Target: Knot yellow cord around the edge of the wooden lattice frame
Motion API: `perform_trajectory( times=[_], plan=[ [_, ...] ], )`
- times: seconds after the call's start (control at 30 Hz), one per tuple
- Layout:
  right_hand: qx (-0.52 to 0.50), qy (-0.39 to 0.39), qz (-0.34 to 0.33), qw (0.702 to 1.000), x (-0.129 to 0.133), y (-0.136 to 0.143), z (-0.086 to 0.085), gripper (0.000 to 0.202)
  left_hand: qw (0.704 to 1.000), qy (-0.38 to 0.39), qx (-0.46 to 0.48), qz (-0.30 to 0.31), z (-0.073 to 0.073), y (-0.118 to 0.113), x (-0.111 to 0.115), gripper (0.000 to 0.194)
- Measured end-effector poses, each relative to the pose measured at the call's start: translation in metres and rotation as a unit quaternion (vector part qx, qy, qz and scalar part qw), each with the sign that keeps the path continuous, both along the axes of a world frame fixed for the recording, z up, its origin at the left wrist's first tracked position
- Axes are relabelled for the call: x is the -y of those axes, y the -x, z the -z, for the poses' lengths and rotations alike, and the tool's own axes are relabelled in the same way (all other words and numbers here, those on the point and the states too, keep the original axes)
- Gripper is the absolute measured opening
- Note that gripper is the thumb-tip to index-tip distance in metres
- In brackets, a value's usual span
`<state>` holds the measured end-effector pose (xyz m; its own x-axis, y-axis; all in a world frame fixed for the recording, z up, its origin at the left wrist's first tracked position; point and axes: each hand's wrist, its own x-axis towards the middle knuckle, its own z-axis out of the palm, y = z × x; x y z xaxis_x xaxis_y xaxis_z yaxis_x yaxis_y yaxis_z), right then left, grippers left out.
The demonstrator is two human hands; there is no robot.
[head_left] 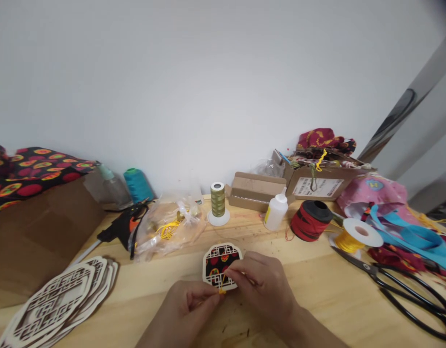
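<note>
As hands (188, 304) (268, 285) pinch cord (222, 291), panel (214, 263) lengthwise outward, corded end near

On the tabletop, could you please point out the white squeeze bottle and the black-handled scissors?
White plastic squeeze bottle (276, 212): head view, middle of its body.
Black-handled metal scissors (366, 266): head view, the pivot.

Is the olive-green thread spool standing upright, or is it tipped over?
Upright: the spool stands on its wide white base, with its round top facing up.

A pink cloth (388, 189) lies beside a cardboard box (349, 177) (white label (329, 187) facing out).
</note>
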<state>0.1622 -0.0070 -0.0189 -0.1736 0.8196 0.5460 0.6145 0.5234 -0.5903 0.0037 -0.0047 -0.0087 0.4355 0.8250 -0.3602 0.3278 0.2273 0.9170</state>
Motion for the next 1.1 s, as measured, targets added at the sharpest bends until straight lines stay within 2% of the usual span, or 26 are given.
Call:
perform_trajectory(
  times=[0.3,0.47,0.7,0.8,0.87,0.93,0.97,1.03,1.1],
  plan=[
    [-0.008,0.042,0.018,0.999,-0.002,-0.001,-0.005,0.015,0.999,-0.01,-0.003,-0.041,0.004,0.001,0.002,0.023],
    [-0.007,0.029,0.005,1.0,0.0,0.001,-0.005,0.015,0.999,-0.019,0.023,0.022,0.003,0.001,0.002,0.028],
    [-0.007,0.038,0.027,0.999,-0.002,-0.001,-0.001,0.013,0.999,-0.029,0.013,0.018,-0.001,-0.002,0.004,0.031],
    [-0.013,0.062,0.032,0.997,-0.003,0.0,-0.001,0.014,1.0,-0.029,0.008,0.009,0.0,-0.002,0.004,0.031],
    [-0.042,0.111,0.03,0.992,-0.006,0.0,-0.001,0.014,0.999,-0.04,0.003,-0.009,0.001,-0.002,0.004,0.029],
    [-0.122,0.206,0.025,0.971,-0.008,-0.002,-0.003,0.016,0.999,-0.042,0.003,-0.022,0.002,0.0,0.004,0.026],
    [-0.178,0.264,0.014,0.948,-0.009,-0.003,-0.004,0.02,0.999,-0.042,0.001,-0.027,0.002,0.0,0.004,0.026],
    [-0.304,0.381,-0.037,0.872,-0.01,-0.008,-0.006,0.029,0.998,-0.047,-0.009,-0.032,0.002,0.001,0.004,0.026],
    [-0.402,0.481,-0.109,0.772,-0.009,-0.012,-0.009,0.032,0.997,-0.065,-0.025,-0.033,0.001,0.001,0.003,0.026]
  ],
)
